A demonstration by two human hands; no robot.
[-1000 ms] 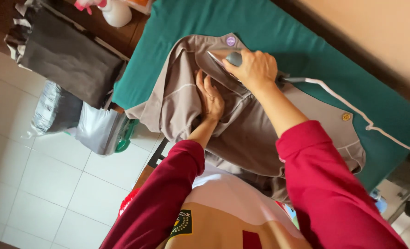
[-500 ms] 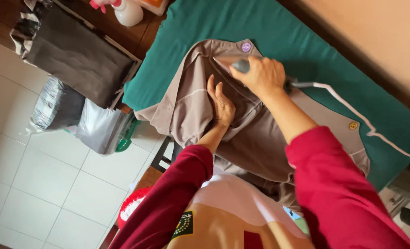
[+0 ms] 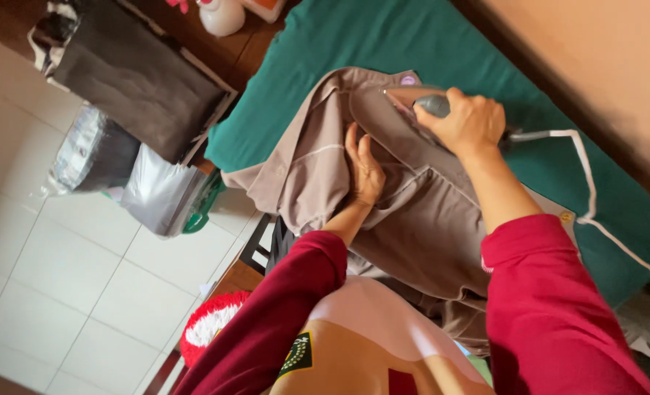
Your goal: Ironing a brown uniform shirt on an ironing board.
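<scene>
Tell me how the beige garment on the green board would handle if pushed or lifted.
The beige garment probably bunches when pushed: it folds beside the left hand. Likely floppy, since its edge droops off the green board. It looks light.

1. Green board cover [image 3: 412,36] beyond the taupe garment [image 3: 412,219] is bare — open room toward the far end and along the wall-side strip.
2. White cord [image 3: 587,192] loops across the cover to the right of the right hand [image 3: 471,121] — a snag there.
3. Right hand grips the iron [image 3: 420,99] on the garment's far edge; left hand [image 3: 365,172] lies flat just beside it — narrow gap between them.
4. Left board edge: dark cloth [image 3: 138,95], silver bags [image 3: 156,197] and white bottle [image 3: 221,14] crowd that side.
5. Near edge blocked by red sleeves [image 3: 544,314].
</scene>
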